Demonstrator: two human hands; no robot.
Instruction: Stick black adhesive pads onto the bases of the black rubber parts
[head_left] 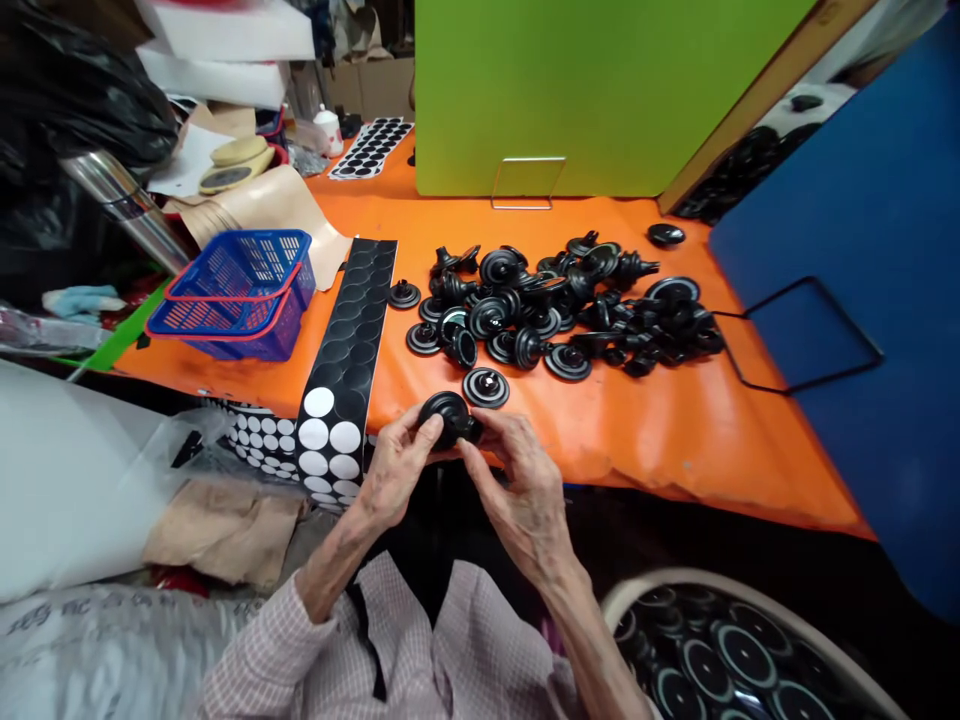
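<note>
Near the front edge of the orange-covered table, a round black part [444, 416] is held between both hands. My left hand [399, 462] pinches its disc, the thumb lying on its face. The fingers of my right hand [522, 484] close on the stubby end at its right side. Just beyond it, a loose black disc part [486, 387] lies on the table with its metal centre up. A pile of similar black parts [544, 310] spreads behind. To the left, a strip of round stickers [349, 340] hangs over the table edge, black backing above and white circles below.
A blue basket [247, 300] with red handles stands on the left of the orange table [600, 440], near a steel flask [131, 205]. A green board [600, 90] rises behind and a blue board [847, 250] on the right. A tub [679, 577] of black discs sits at lower right.
</note>
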